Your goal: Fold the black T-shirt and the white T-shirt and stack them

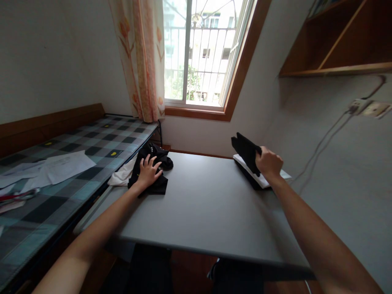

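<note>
My left hand [149, 171] lies with fingers spread on a crumpled pile of black clothing [161, 185] at the left end of the table. A white cloth [121, 174] sticks out from under that pile. On the right, my right hand [270, 163] grips a flat, folded black garment [246, 150] by its near end and holds it tilted. Beneath it is a stack with a white folded layer [283, 174] over a black one [256, 183]. Whether the held garment touches the stack I cannot tell.
The light grey table [199, 204] stretches between my hands. Left of it stands a bed with a checked mattress [122, 134], papers [65, 166] lying on it. A curtain [142, 61] hangs beside the window. A shelf [337, 70] and a socket with a cord [357, 107] are on the right wall.
</note>
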A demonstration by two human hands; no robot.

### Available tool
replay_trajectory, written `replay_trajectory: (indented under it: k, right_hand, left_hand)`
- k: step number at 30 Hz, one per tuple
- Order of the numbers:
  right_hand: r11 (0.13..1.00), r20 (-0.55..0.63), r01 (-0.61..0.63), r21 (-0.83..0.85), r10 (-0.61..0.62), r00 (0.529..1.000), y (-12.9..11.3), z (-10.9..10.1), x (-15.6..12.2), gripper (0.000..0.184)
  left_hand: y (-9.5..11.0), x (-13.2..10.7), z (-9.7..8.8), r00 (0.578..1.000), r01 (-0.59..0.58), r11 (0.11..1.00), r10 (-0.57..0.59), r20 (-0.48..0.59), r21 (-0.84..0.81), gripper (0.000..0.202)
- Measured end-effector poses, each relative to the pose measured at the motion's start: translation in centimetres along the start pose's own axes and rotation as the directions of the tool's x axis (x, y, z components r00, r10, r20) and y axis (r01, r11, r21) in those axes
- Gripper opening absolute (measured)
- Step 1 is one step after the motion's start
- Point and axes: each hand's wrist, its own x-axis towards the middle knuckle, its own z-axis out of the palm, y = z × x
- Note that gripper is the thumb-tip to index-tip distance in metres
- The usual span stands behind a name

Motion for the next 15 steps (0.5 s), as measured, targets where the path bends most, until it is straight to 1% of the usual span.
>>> replay_trajectory:
  k: [1,2,3,4,5,7,8,9,10,11,12,14,15]
  right_hand:
    - [0.998,0.014,0.032,0.059,-0.033,0.999,-1.4,-0.4,-0.2,0.035]
    - [0.988,0.061,0.059,0.142,-0.068,0.996,-2.7,-0.7,-0.4,0.034]
    - [0.966,0.115,0.073,0.249,-0.105,0.988,-4.0,-0.8,-0.6,0.035]
    - [0.922,0.168,0.07,0.381,-0.143,0.975,-5.1,-0.8,-0.7,0.038]
    - [0.851,0.213,0.039,0.524,-0.175,0.961,-6.1,-0.6,-0.8,0.041]
    - [0.64,0.28,-0.084,0.764,-0.211,0.936,-7.6,-0.1,-0.8,0.046]
    - [0.538,0.316,-0.158,0.828,-0.214,0.924,-7.9,0.3,-0.7,0.047]
    - [0.468,0.349,-0.22,0.856,-0.21,0.913,-8.1,0.7,-0.6,0.046]
    - [0.446,0.374,-0.256,0.858,-0.2,0.905,-8.0,1.2,-0.5,0.042]
    - [0.478,0.387,-0.263,0.838,-0.18,0.904,-7.7,1.7,-0.4,0.037]
    - [0.551,0.382,-0.244,0.798,-0.15,0.912,-7.3,2.2,-0.3,0.03]
    - [0.741,0.331,-0.156,0.653,-0.094,0.939,-6.1,3.4,-0.2,0.017]
    - [0.82,0.302,-0.102,0.564,-0.09,0.949,-5.5,4.0,-0.4,0.015]
  left_hand:
    - [1.1,0.1,-0.3,0.998,-0.051,0.998,0.05,-0.034,-0.035,0.043]
    - [2.2,0.3,-0.6,0.995,-0.082,0.993,0.078,-0.057,-0.081,0.041]
    - [3.3,0.5,-0.8,0.994,-0.094,0.987,0.085,-0.07,-0.132,0.039]
    - [4.4,0.7,-1.1,0.994,-0.091,0.979,0.077,-0.082,-0.183,0.039]
    - [5.3,0.8,-1.5,0.994,-0.082,0.969,0.061,-0.096,-0.234,0.039]
    - [6.9,1.1,-2.2,0.991,-0.072,0.943,0.029,-0.134,-0.326,0.041]
    - [7.4,1.2,-2.5,0.988,-0.076,0.929,0.021,-0.155,-0.362,0.042]
    - [7.9,1.2,-2.9,0.985,-0.089,0.917,0.024,-0.17,-0.389,0.043]
    - [8.2,1.2,-3.2,0.984,-0.114,0.905,0.044,-0.175,-0.409,0.042]
    - [8.4,1.1,-3.4,0.982,-0.148,0.894,0.082,-0.169,-0.424,0.041]
    - [8.5,1.0,-3.5,0.98,-0.187,0.881,0.133,-0.151,-0.435,0.039]
    - [8.6,0.8,-3.6,0.966,-0.258,0.854,0.243,-0.092,-0.452,0.035]
    - [8.6,0.6,-3.6,0.954,-0.285,0.839,0.296,-0.05,-0.463,0.032]
